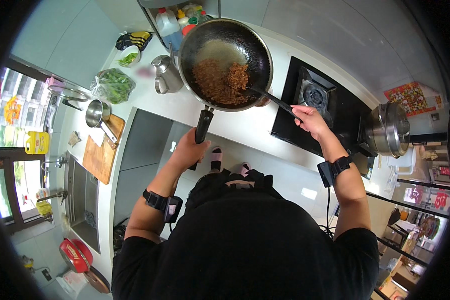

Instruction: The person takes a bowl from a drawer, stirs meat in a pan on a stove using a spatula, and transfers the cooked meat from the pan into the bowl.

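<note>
My left hand (189,149) grips the black handle (204,125) of a dark wok (255,48), which is held over the white counter to the left of the gas hob. Browned minced food (215,80) lies in the wok, with a heaped part at its right. My right hand (311,119) is closed around the black handle of a spatula (275,100). The spatula's head reaches into the heaped food and is mostly hidden by it. Under the wok's right rim, part of a bowl or dish (264,98) shows.
A metal kettle (167,75) stands close to the wok's left side. A knife (108,132) and a saucepan (97,113) are at the wooden cutting board (101,157). Bagged greens (114,85) lie behind. A gas burner (315,93) and a steamer pot (388,129) are on the right.
</note>
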`<state>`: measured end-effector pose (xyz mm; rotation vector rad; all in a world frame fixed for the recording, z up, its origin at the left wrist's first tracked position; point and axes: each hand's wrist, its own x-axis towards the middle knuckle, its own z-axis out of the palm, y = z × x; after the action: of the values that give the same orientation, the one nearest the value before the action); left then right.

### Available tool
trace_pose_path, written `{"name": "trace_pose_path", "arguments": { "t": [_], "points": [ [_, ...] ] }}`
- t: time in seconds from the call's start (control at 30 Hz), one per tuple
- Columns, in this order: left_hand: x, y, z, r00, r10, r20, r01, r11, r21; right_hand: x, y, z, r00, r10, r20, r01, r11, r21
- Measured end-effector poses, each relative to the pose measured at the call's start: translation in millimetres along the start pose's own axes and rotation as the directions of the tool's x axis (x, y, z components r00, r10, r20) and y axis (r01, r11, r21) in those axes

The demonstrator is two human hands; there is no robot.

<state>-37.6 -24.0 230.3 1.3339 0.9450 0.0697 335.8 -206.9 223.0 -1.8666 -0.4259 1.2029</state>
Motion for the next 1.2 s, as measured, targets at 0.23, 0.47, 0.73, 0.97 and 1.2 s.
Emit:
{"name": "trace_pose_path", "arguments": {
  "t": [0.23, 0.47, 0.73, 0.97, 1.2],
  "points": [
    [-3, -2, 2, 0.999, 0.013, -0.035, -0.012, 0.999, 0.032, -7, 7, -9, 1.0, 0.011, -0.01, -0.012, 1.0, -0.004],
    [-4, -5, -2, 0.994, 0.03, -0.109, -0.021, 0.997, 0.079, -17, 10, -31, 0.999, -0.01, -0.033, 0.01, 1.0, 0.016],
    [-4, -10, -23, 0.984, 0.048, -0.172, -0.038, 0.997, 0.065, -15, 42, -52, 0.963, -0.218, -0.16, 0.203, 0.973, -0.107],
    [-7, -11, -31, 0.978, 0.062, -0.201, -0.047, 0.996, 0.075, -25, 58, -24, 0.628, -0.765, -0.14, 0.198, 0.331, -0.923],
    [-7, -13, -32, 0.977, 0.04, -0.207, -0.033, 0.999, 0.039, -39, 38, -28, 0.574, -0.814, -0.088, 0.161, 0.217, -0.963]
  ]
}}
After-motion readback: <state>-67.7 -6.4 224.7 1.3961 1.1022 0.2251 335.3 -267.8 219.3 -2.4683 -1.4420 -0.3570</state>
